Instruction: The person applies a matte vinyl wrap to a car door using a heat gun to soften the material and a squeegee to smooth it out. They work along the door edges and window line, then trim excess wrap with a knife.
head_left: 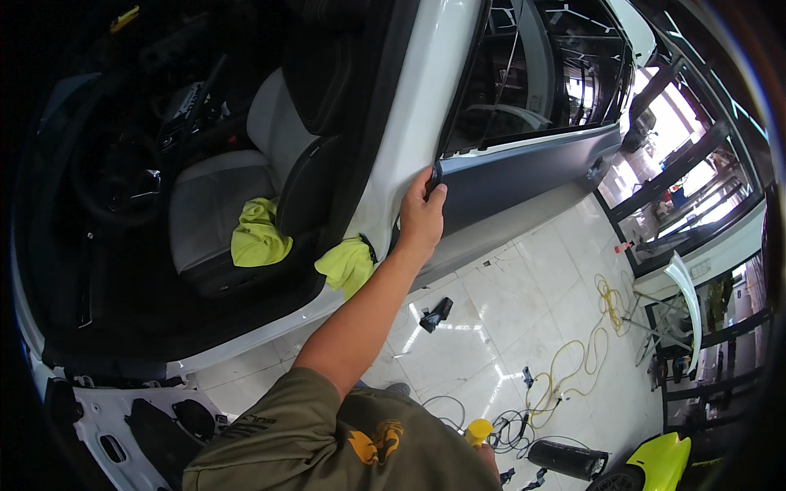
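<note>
— Squeegee (433,181), small and dark: we list it first. It sits at the front upper corner of the grey rear door (524,168), right at the edge of the white pillar (413,106), and it pokes out above the fingers that hold it.

— Which hand do we enter for it?

— We log the left hand (422,217), fingers and thumb closed around the tool, the bare forearm running up from the olive sleeve (278,425) at the bottom. The tool lies at the fingertips, on the door side of the hand.

— And the right hand?

— Right hand (489,458): only a sliver shows low down, behind a yellow cap (478,430). We cannot tell whether it grips or lies slack.

— Next entries outward?

— One yellow cloth (347,265) hanging off the sill just left of the wrist; a second yellow cloth (258,236) on the grey and black seat (213,196) inside the open front doorway. Further left, the steering wheel (123,176), dark.

— Floor items?

— White tiled floor (491,303). One small black part (436,313) beside the forearm. Yellow cable (585,360) looped well to the right, black cords tangled near it. One black cylinder (566,458) lying on its side at the lower right, with a lime-yellow body panel (659,458) beyond it. A white panel (123,417) with dark cut-outs lies at the lower left.
</note>
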